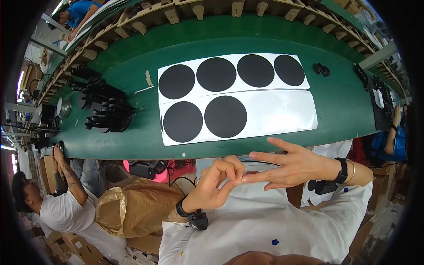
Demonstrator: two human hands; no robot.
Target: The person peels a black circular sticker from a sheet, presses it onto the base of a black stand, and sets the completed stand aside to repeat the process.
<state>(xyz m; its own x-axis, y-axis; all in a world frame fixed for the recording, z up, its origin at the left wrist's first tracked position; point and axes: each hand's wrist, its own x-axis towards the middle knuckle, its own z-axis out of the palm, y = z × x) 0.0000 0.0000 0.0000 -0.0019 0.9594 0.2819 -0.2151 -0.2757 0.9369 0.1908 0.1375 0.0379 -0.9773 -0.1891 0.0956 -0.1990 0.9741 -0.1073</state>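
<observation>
The person's left hand has its grip closed, thumb and fingertips together on the tip of one finger of the right hand; whether anything small sits between them cannot be told. The right grip is apart, its fingers spread. Both hands are over the person's lap, just short of the near edge of the green surface. Beyond them on it lie two white sheets: the far sheet bears four black discs, the near sheet two, its right part bare. Black parts cluster to the left, small black pieces to the right
</observation>
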